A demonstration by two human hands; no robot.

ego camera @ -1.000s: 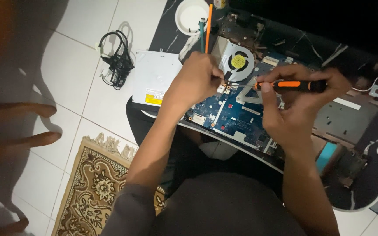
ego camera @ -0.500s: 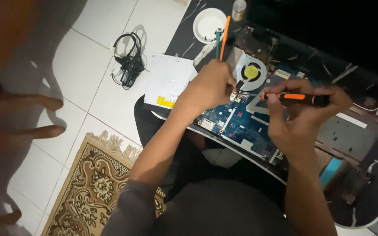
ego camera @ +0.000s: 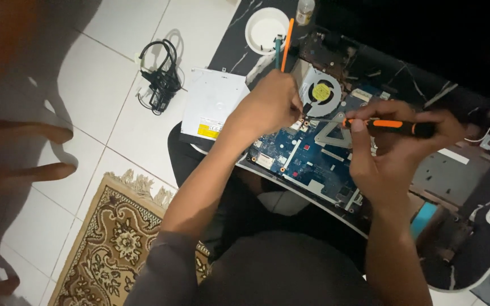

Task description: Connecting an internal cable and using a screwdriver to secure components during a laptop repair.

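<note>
Right hand [ego camera: 395,150] gripping an orange-and-black screwdriver [ego camera: 389,126], left hand [ego camera: 270,105] pinched closed on the blue circuit board [ego camera: 307,161] beside the fan [ego camera: 320,92].

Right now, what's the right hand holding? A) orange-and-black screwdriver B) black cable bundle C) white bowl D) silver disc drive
A: the right hand grips the orange-and-black screwdriver, its tip laid toward the blue circuit board beside the fan. The left hand rests on the board near the tip; whether it pinches anything cannot be told.
</note>
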